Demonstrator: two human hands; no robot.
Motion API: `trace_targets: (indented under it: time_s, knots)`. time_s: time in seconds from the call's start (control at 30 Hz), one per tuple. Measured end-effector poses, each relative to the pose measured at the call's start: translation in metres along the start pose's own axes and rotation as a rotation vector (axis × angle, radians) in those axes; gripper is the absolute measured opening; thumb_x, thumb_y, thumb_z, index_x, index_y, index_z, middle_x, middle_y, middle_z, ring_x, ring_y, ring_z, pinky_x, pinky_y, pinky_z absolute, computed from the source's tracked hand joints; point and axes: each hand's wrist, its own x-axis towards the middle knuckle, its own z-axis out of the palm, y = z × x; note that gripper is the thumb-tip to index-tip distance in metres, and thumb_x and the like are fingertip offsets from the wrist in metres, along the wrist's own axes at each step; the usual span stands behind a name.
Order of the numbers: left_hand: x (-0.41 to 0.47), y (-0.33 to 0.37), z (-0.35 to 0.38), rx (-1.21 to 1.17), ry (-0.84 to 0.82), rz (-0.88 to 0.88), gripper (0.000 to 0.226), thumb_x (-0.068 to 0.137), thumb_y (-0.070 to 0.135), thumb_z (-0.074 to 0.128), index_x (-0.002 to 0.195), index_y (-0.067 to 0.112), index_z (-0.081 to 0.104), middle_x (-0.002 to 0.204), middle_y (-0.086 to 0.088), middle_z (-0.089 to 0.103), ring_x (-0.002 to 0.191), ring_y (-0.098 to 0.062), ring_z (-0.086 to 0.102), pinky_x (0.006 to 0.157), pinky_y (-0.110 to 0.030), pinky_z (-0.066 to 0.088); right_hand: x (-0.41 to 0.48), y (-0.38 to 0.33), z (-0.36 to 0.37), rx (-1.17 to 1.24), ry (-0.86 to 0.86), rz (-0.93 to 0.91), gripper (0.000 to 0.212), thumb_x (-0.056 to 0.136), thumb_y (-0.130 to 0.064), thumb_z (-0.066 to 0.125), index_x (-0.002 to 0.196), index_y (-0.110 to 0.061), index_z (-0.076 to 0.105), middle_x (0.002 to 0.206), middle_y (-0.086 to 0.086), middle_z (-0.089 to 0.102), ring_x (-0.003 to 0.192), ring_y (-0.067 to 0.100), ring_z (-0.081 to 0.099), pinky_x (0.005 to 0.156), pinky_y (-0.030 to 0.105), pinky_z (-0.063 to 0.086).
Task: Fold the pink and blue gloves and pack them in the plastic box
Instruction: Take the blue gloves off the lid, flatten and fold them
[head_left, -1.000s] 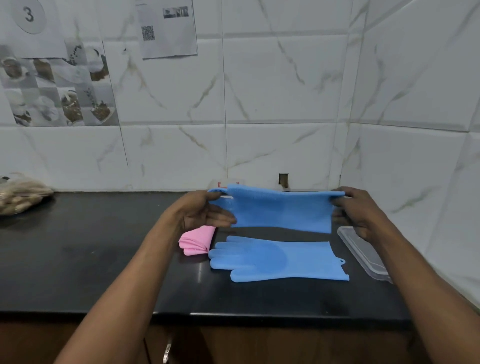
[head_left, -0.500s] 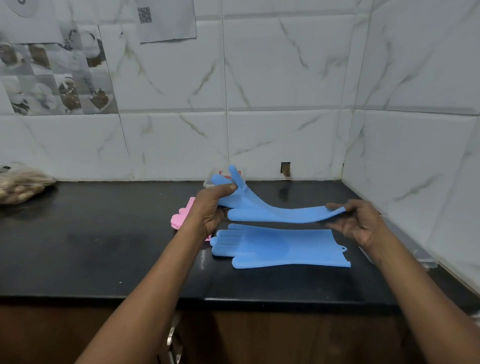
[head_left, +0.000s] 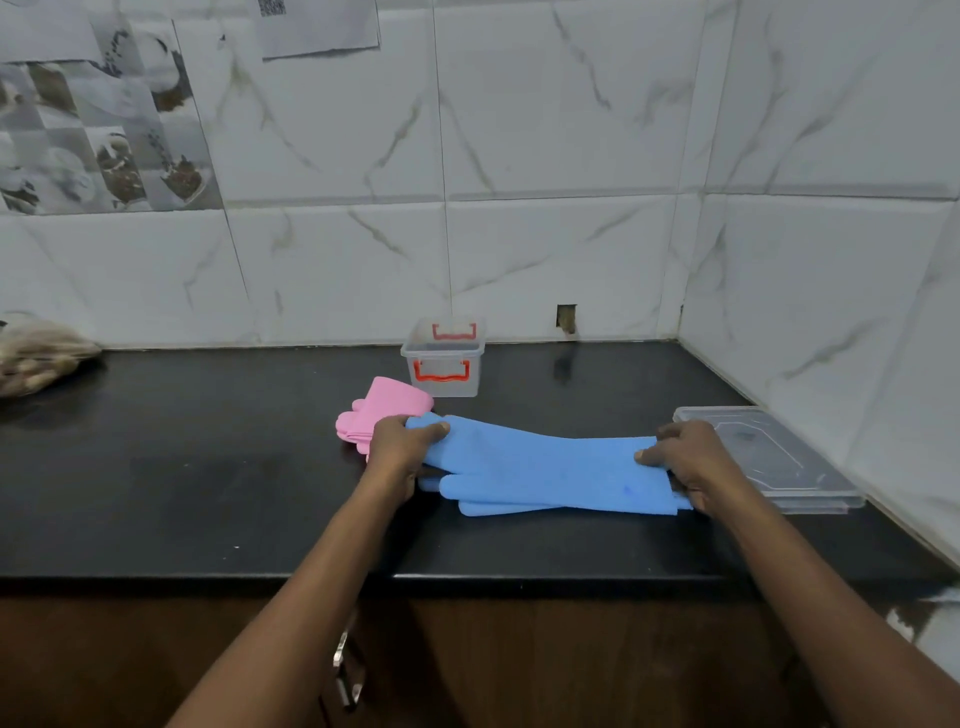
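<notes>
A: At the counter's middle, what has the left hand (head_left: 402, 441) got?

B: It is closed over the finger end of the upper blue glove (head_left: 545, 467), thumb on top. The right hand (head_left: 685, 457) pinches the cuff end the same way, thumb over the edge and the other fingers tucked beneath. I'd say the two ends are held so the glove stays stretched flat and lines up with the one below it.

A: So there is a second one?

B: Yes. The lower blue glove (head_left: 498, 506) lies under the first, its fingertips and long edge peeking out on the near side. Stacking them looks like preparation for folding both together, though that's my reading.

A: And the pink ones?

B: The pink gloves (head_left: 387, 408) sit folded in a bundle just behind the left hand, touching it. I can't count the layers, so whether that is one or two I can't tell.

A: Where will it all go?

B: Into the plastic box (head_left: 444, 358), which is clear with red handles, standing open near the back wall just beyond the pink bundle. Nothing seems to be in it yet. Its lid (head_left: 769, 457) lies flat to the right, just past the right hand, likely set aside to keep the box mouth free.

A: The tally, then?

B: Two blue gloves, one pink bundle, one box, one lid, all on the black countertop (head_left: 208, 467). A bag (head_left: 36, 353) rests at the far left, well apart.
</notes>
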Motion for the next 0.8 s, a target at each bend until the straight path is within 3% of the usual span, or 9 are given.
trace_targets:
  time_s: [0.07,0.2,0.27,0.33,0.4,0.5,0.57,0.7,0.8]
  knots:
    - [0.003,0.004,0.000,0.031,0.003,0.064,0.012,0.081,0.008,0.071,0.092,0.011,0.068,0.093,-0.012,0.072,0.092,-0.033,0.070,0.063,-0.039,0.059,0.005,-0.003,-0.003,0.068,0.027,-0.038,0.056,0.074,0.004,0.075,0.126,0.002,0.055,0.117,0.021,0.063,0.094,0.034,0.066,0.081,0.047,0.058]
    - [0.000,0.005,0.002,0.052,-0.013,0.010,0.011,0.077,0.003,0.073,0.085,0.006,0.067,0.086,-0.016,0.069,0.086,-0.033,0.068,0.059,-0.040,0.060,0.008,0.000,-0.008,-0.033,0.133,-0.111,0.048,0.076,-0.003,0.076,0.123,-0.004,0.061,0.122,0.014,0.063,0.105,0.029,0.062,0.096,0.045,0.051]
    - [0.000,-0.002,0.003,0.084,-0.001,-0.075,0.015,0.076,0.001,0.074,0.087,0.000,0.065,0.091,-0.019,0.065,0.088,-0.038,0.065,0.068,-0.056,0.060,0.006,0.006,-0.004,-0.182,0.144,-0.132,0.051,0.079,-0.009,0.076,0.126,-0.001,0.059,0.126,0.014,0.062,0.110,0.028,0.060,0.097,0.037,0.047]
    - [0.001,-0.006,0.003,0.115,0.032,-0.104,0.015,0.076,0.001,0.074,0.086,0.000,0.064,0.098,-0.023,0.064,0.092,-0.041,0.064,0.076,-0.059,0.058,0.004,0.012,-0.002,-0.241,0.126,-0.157,0.053,0.079,-0.015,0.076,0.127,-0.001,0.058,0.127,0.013,0.062,0.111,0.027,0.059,0.096,0.036,0.046]
    - [0.002,-0.004,0.003,0.138,0.052,-0.092,0.012,0.077,0.000,0.073,0.082,0.002,0.063,0.100,-0.025,0.065,0.093,-0.041,0.064,0.076,-0.053,0.059,0.005,0.012,-0.001,-0.284,0.119,-0.186,0.053,0.080,-0.015,0.075,0.128,-0.003,0.057,0.127,0.013,0.062,0.112,0.027,0.059,0.097,0.038,0.046]
    - [0.000,0.001,0.006,0.177,0.055,-0.049,0.009,0.081,-0.002,0.067,0.088,-0.001,0.062,0.101,-0.023,0.063,0.096,-0.039,0.061,0.057,-0.040,0.057,0.005,0.009,0.002,-0.353,0.133,-0.227,0.050,0.083,-0.010,0.071,0.130,-0.005,0.056,0.128,0.014,0.062,0.113,0.027,0.059,0.096,0.035,0.044]
    - [-0.001,0.002,0.008,0.232,0.060,-0.025,0.012,0.083,-0.002,0.062,0.095,-0.002,0.061,0.098,-0.019,0.061,0.096,-0.036,0.060,0.052,-0.030,0.050,0.005,0.006,0.005,-0.385,0.139,-0.249,0.049,0.085,-0.009,0.067,0.132,-0.007,0.054,0.130,0.013,0.061,0.115,0.027,0.058,0.096,0.034,0.042]
    - [0.000,-0.003,0.012,0.317,0.092,-0.024,0.014,0.086,0.000,0.058,0.098,0.004,0.054,0.095,-0.013,0.055,0.092,-0.030,0.055,0.057,-0.035,0.053,0.005,0.006,0.004,-0.432,0.128,-0.232,0.047,0.090,-0.015,0.063,0.135,-0.009,0.050,0.134,0.012,0.058,0.118,0.029,0.056,0.100,0.038,0.041]
    - [0.002,-0.002,0.015,0.318,0.086,-0.006,0.014,0.089,-0.002,0.051,0.084,0.012,0.050,0.087,-0.008,0.052,0.079,-0.022,0.052,0.046,-0.028,0.048,0.004,0.002,0.001,-0.417,0.082,-0.227,0.042,0.092,-0.010,0.057,0.134,-0.013,0.049,0.138,0.010,0.054,0.122,0.027,0.053,0.098,0.033,0.039]
